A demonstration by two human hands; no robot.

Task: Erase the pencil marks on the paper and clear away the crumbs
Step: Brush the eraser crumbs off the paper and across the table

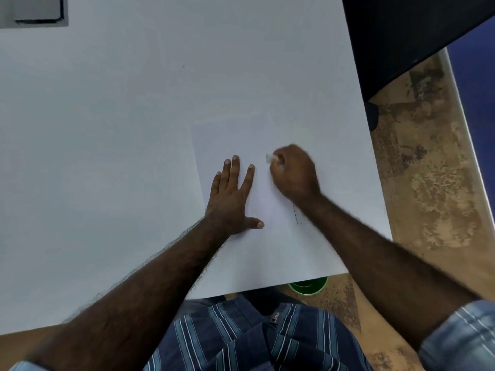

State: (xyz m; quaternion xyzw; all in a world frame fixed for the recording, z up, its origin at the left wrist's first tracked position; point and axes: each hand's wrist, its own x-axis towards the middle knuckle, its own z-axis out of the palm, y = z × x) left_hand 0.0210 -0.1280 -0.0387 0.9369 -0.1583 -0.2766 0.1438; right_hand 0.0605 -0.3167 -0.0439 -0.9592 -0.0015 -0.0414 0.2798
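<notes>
White paper (pixel 235 140) lay flat on the pale tabletop (pixel 107 129), near its right edge, and from the head view my left hand (pixel 231 195) pressed down on the sheet with its fingers (pixel 235 167) straight and spread to keep it from sliding. My right hand (pixel 293 174) was curled, pinching a small pale eraser (pixel 269 158) against the sheet just beside my left fingertips. I judged the erasing to be in progress: a thin pencil line (pixel 295 214) remained near my right wrist, while the sheet around the eraser looked blank. Any crumbs were too small to make out, so clearing them was yet to come.
</notes>
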